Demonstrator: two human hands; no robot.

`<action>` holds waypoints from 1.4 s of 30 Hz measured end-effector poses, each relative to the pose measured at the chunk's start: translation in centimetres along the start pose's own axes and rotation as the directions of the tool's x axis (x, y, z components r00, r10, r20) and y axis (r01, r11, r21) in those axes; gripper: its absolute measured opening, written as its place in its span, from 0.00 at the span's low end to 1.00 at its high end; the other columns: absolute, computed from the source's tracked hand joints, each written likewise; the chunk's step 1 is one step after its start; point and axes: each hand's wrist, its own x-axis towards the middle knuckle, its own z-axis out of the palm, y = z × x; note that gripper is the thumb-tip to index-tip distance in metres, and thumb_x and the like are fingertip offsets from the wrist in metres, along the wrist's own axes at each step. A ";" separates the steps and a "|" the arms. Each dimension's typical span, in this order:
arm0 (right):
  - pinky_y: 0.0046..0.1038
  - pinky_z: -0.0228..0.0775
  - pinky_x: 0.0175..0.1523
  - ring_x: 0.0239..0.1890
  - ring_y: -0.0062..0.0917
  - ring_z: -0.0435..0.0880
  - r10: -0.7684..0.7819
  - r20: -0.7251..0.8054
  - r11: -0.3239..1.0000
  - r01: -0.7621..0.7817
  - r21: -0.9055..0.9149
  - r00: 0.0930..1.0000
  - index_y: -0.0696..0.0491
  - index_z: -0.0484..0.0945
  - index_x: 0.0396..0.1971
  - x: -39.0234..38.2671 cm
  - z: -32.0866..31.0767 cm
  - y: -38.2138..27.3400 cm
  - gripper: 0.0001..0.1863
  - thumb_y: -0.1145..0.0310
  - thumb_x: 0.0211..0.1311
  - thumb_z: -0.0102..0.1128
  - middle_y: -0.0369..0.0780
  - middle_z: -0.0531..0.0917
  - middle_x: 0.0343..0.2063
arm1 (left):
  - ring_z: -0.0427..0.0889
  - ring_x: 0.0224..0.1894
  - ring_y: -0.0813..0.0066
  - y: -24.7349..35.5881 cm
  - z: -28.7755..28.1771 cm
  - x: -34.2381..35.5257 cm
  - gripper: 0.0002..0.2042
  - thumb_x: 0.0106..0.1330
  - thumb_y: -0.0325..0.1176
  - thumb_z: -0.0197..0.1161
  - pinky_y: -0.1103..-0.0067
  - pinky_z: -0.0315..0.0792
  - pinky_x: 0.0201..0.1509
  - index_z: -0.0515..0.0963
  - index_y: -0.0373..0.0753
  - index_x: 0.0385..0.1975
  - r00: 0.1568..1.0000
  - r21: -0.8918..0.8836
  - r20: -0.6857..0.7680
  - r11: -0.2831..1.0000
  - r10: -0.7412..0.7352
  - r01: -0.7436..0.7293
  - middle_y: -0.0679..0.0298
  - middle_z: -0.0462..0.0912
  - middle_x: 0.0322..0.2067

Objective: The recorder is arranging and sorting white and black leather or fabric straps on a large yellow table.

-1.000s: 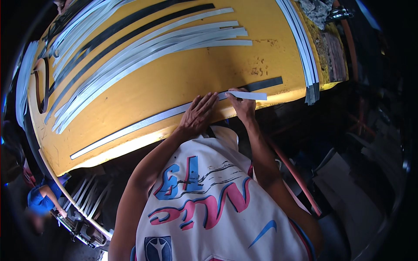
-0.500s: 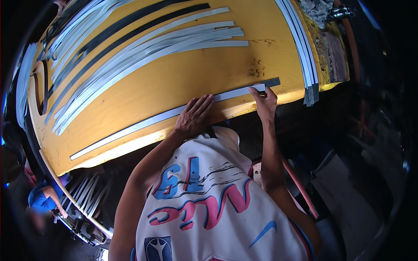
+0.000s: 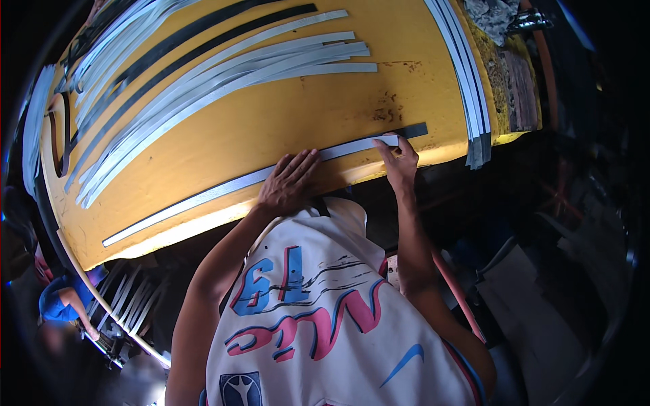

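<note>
A long white strip (image 3: 203, 195) lies along the front edge of the yellow work surface (image 3: 203, 162), on a dark strip (image 3: 415, 130) whose right end shows beyond it. My left hand (image 3: 290, 179) rests palm down on the white strip near its middle, fingers extended and flat. My right hand (image 3: 399, 162) pinches the white strip near its right end, thumb in front and fingers around the end.
Many pale strips (image 3: 223, 74) and dark strips (image 3: 176, 39) fill the back left. A bundle of strips (image 3: 467, 74) crosses the surface at the right beside crumpled material (image 3: 487, 17). At the lower left, another person in blue (image 3: 61, 301) works near hanging pale strips (image 3: 135, 304).
My right hand moved rightward to the strip's end, then slightly back left. The end that stuck out toward me now lies more in line over the dark strip. My left hand still presses down.
</note>
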 end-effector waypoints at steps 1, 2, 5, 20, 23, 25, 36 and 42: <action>0.24 0.75 0.38 0.31 0.21 0.84 -0.014 -0.004 1.000 0.014 -0.002 1.000 0.56 0.84 0.40 0.0 0.1 0.0 0.13 0.68 0.58 0.75 0.38 0.87 0.33 | 0.61 0.75 0.60 0.0 0.0 0.0 0.34 0.69 0.49 0.60 0.59 0.56 0.75 0.62 0.39 0.71 1.000 0.004 -0.006 1.000 0.000 0.000 0.57 0.61 0.73; 0.24 0.76 0.39 0.31 0.22 0.85 -0.028 -0.009 1.000 0.028 -0.004 1.000 0.56 0.84 0.40 0.0 0.1 0.0 0.13 0.68 0.58 0.75 0.39 0.87 0.33 | 0.61 0.74 0.60 0.0 0.0 0.0 0.34 0.69 0.49 0.60 0.59 0.56 0.75 0.62 0.39 0.71 1.000 0.008 -0.011 1.000 0.001 -0.001 0.57 0.61 0.73; 0.23 0.77 0.38 0.31 0.22 0.85 -0.051 -0.010 0.997 0.051 0.063 0.999 0.57 0.84 0.41 0.1 0.2 0.0 0.13 0.69 0.58 0.75 0.39 0.87 0.34 | 0.62 0.74 0.60 0.0 0.1 0.1 0.34 0.69 0.49 0.61 0.59 0.56 0.75 0.63 0.39 0.71 1.000 0.024 -0.011 1.000 0.003 -0.002 0.57 0.62 0.73; 0.24 0.82 0.38 0.35 0.24 0.88 -0.055 -0.021 0.995 0.057 0.081 0.998 0.60 0.83 0.41 0.1 0.7 0.6 0.14 0.70 0.58 0.75 0.42 0.86 0.36 | 0.58 0.76 0.62 0.4 0.0 0.0 0.32 0.71 0.49 0.58 0.60 0.53 0.76 0.62 0.42 0.72 0.998 0.015 0.032 0.999 -0.047 0.047 0.60 0.59 0.74; 0.24 0.82 0.38 0.35 0.24 0.88 -0.026 -0.026 0.997 0.028 0.079 0.999 0.59 0.83 0.41 0.0 0.8 1.0 0.15 0.69 0.57 0.75 0.42 0.86 0.36 | 0.58 0.76 0.62 0.5 -0.3 0.3 0.32 0.71 0.49 0.58 0.59 0.53 0.76 0.62 0.43 0.72 0.998 0.035 0.053 0.999 -0.034 0.032 0.60 0.59 0.74; 0.24 0.82 0.37 0.35 0.25 0.88 -0.023 -0.027 0.996 0.026 0.080 0.999 0.59 0.83 0.41 0.1 0.8 1.2 0.15 0.69 0.57 0.75 0.42 0.86 0.36 | 0.58 0.76 0.61 0.6 -0.4 0.4 0.31 0.71 0.48 0.57 0.59 0.53 0.76 0.63 0.43 0.72 0.998 0.023 0.052 0.999 -0.037 0.036 0.60 0.59 0.74; 0.25 0.82 0.36 0.36 0.30 0.87 -0.084 -0.062 0.995 0.087 0.040 0.994 0.58 0.84 0.41 0.1 1.3 2.6 0.16 0.67 0.55 0.77 0.43 0.86 0.37 | 0.55 0.77 0.57 1.8 0.6 3.5 0.35 0.67 0.43 0.59 0.59 0.50 0.78 0.59 0.33 0.71 0.997 -0.100 0.074 0.995 0.006 0.001 0.53 0.57 0.74; 0.31 0.79 0.40 0.36 0.34 0.87 -0.100 -0.087 0.995 0.101 0.008 0.991 0.56 0.84 0.39 0.2 1.5 2.7 0.16 0.65 0.54 0.77 0.43 0.87 0.34 | 0.57 0.76 0.57 3.6 2.2 7.4 0.41 0.63 0.48 0.66 0.61 0.53 0.77 0.57 0.35 0.73 0.991 -0.102 -0.020 0.985 0.135 -0.137 0.53 0.57 0.74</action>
